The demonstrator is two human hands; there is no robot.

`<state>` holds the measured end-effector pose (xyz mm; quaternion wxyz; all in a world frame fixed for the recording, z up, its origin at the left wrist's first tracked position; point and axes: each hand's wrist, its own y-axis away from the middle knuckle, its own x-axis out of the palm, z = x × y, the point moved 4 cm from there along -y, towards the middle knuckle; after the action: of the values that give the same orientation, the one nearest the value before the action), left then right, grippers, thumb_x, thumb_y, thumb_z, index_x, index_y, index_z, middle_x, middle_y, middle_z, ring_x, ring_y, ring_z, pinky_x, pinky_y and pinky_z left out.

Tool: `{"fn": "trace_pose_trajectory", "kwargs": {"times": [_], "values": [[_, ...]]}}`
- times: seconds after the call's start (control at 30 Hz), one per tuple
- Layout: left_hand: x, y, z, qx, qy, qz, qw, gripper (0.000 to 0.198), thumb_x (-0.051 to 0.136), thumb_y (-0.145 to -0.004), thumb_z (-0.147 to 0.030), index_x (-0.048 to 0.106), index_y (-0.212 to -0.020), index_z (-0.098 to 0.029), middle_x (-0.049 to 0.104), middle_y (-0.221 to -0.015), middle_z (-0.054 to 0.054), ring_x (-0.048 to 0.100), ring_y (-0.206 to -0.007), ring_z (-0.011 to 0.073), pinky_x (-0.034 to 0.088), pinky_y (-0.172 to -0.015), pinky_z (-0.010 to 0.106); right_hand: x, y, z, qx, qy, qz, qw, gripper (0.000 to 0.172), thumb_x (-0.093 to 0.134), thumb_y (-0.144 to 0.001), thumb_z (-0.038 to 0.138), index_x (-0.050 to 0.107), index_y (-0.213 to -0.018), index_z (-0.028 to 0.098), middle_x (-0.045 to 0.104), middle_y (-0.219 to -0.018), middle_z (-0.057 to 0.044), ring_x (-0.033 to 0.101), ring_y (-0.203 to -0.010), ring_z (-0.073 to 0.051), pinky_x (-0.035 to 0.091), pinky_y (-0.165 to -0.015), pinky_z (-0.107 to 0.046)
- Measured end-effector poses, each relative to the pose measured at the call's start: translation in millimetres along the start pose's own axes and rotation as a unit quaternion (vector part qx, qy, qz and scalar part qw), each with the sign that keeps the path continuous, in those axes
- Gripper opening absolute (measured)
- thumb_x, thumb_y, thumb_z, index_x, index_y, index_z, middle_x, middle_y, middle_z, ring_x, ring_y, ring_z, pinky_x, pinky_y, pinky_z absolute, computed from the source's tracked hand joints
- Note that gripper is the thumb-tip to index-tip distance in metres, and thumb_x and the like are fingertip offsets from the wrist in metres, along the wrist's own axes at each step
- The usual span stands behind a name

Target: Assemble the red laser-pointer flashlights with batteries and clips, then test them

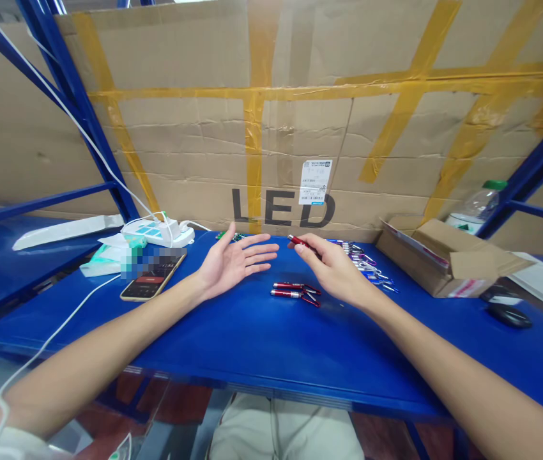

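Note:
My right hand (331, 263) pinches a small red pen-like light (300, 242) above the blue table (252, 345). Palm up with fingers spread, my left hand (236, 260) holds nothing. Between and below the hands, two red lights lie side by side on the table, an upper one (288, 285) and a lower one (287, 294), with clips at their right ends. Beyond my right hand lies a group of similar lights (372, 271) in several colours, partly hidden by that hand. A small green item (237, 236) shows behind my left fingers.
At the left are a phone (149, 284), a white power strip (156, 231) and a trailing cable. An open cardboard box (448, 255), a black mouse (510, 315) and a green-capped bottle (482, 201) stand at the right. Taped cardboard (195, 147) walls the back.

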<state>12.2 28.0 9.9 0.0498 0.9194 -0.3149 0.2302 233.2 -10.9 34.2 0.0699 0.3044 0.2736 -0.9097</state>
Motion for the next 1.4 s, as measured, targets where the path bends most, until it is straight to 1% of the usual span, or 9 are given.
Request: {"fn": "trace_pose_trajectory", "kwargs": {"times": [0.07, 0.17, 0.43, 0.73, 0.9, 1.0, 1.07, 1.2, 1.4], "values": [[-2.2, -1, -1, 0.009, 0.002, -0.013, 1.000, 0.079, 0.038, -0.104, -0.074, 0.063, -0.145, -0.010, 0.064, -0.151, 0.024, 0.059, -0.144, 0.0361, 0.048, -0.118, 0.049, 0, 1, 5, -0.009, 0.010, 0.014, 1.000, 0.040, 0.045, -0.110, 0.053, 0.068, -0.125, 0.023, 0.077, -0.118, -0.009, 0.067, -0.111, -0.030, 0.050, -0.094, -0.039], [-6.0, -1, -4, 0.029, 0.003, -0.033, 0.999, 0.080, 0.037, -0.104, -0.075, 0.064, -0.143, -0.010, 0.063, -0.151, 0.024, 0.061, -0.141, 0.0364, 0.050, -0.116, 0.048, 1, 4, 11, -0.019, 0.028, 0.035, 0.999, 0.042, 0.042, -0.111, 0.052, 0.069, -0.126, 0.024, 0.078, -0.119, -0.010, 0.068, -0.112, -0.031, 0.050, -0.096, -0.040], [-6.8, -2, -4, 0.026, 0.000, -0.039, 0.999, 0.081, 0.037, -0.103, -0.076, 0.066, -0.140, -0.010, 0.065, -0.149, 0.024, 0.063, -0.138, 0.0357, 0.055, -0.108, 0.045, 2, 7, 21, -0.067, 0.157, 0.048, 0.984, 0.033, 0.042, -0.111, 0.041, 0.070, -0.107, 0.022, 0.076, -0.092, -0.007, 0.067, -0.082, -0.024, 0.043, -0.077, -0.034], [-7.7, -2, -2, 0.026, 0.016, -0.031, 0.999, 0.084, 0.033, -0.104, -0.077, 0.065, -0.141, -0.008, 0.062, -0.151, 0.026, 0.065, -0.136, 0.0369, 0.054, -0.110, 0.048, 8, 10, 21, -0.115, 0.161, 0.093, 0.976, 0.033, 0.046, -0.110, 0.035, 0.076, -0.107, 0.021, 0.080, -0.096, -0.007, 0.069, -0.082, -0.021, 0.043, -0.076, -0.031], [-9.2, -2, -2, 0.022, 0.025, -0.020, 0.999, 0.084, 0.030, -0.106, -0.075, 0.063, -0.144, -0.007, 0.061, -0.152, 0.027, 0.063, -0.137, 0.0384, 0.053, -0.111, 0.049, 6, 10, 23, -0.104, 0.185, 0.070, 0.975, 0.030, 0.050, -0.107, 0.028, 0.078, -0.101, 0.019, 0.080, -0.090, -0.007, 0.068, -0.075, -0.019, 0.042, -0.072, -0.030], [-10.5, -3, -2, 0.021, 0.029, -0.013, 0.999, 0.084, 0.031, -0.106, -0.075, 0.064, -0.142, -0.007, 0.061, -0.152, 0.027, 0.064, -0.136, 0.0386, 0.053, -0.111, 0.049, 8, 11, 26, -0.098, 0.151, 0.102, 0.978, 0.027, 0.053, -0.106, 0.028, 0.078, -0.099, 0.019, 0.079, -0.085, -0.004, 0.066, -0.070, -0.017, 0.041, -0.069, -0.028], [-11.3, -3, -1, 0.021, 0.030, -0.011, 0.999, 0.083, 0.032, -0.106, -0.075, 0.065, -0.141, -0.007, 0.062, -0.151, 0.027, 0.064, -0.136, 0.0387, 0.052, -0.111, 0.050, 9, 11, 28, -0.098, 0.137, 0.109, 0.980, 0.029, 0.051, -0.107, 0.028, 0.078, -0.101, 0.019, 0.080, -0.087, -0.004, 0.067, -0.072, -0.017, 0.042, -0.069, -0.028], [-11.0, -3, -1, 0.021, 0.029, -0.010, 0.999, 0.084, 0.031, -0.106, -0.075, 0.064, -0.142, -0.007, 0.062, -0.151, 0.027, 0.064, -0.137, 0.0387, 0.052, -0.112, 0.050, 5, 10, 28, -0.087, 0.157, 0.082, 0.980, 0.031, 0.050, -0.108, 0.029, 0.078, -0.103, 0.018, 0.080, -0.087, -0.005, 0.066, -0.070, -0.017, 0.041, -0.069, -0.028], [-8.5, -2, -1, 0.014, 0.020, -0.019, 1.000, 0.088, 0.028, -0.105, -0.077, 0.064, -0.143, -0.006, 0.063, -0.150, 0.027, 0.065, -0.134, 0.0380, 0.054, -0.107, 0.047, 8, 12, 27, -0.090, 0.206, 0.114, 0.968, 0.028, 0.052, -0.108, 0.029, 0.078, -0.104, 0.019, 0.082, -0.095, -0.007, 0.072, -0.080, -0.021, 0.044, -0.073, -0.030]]}}
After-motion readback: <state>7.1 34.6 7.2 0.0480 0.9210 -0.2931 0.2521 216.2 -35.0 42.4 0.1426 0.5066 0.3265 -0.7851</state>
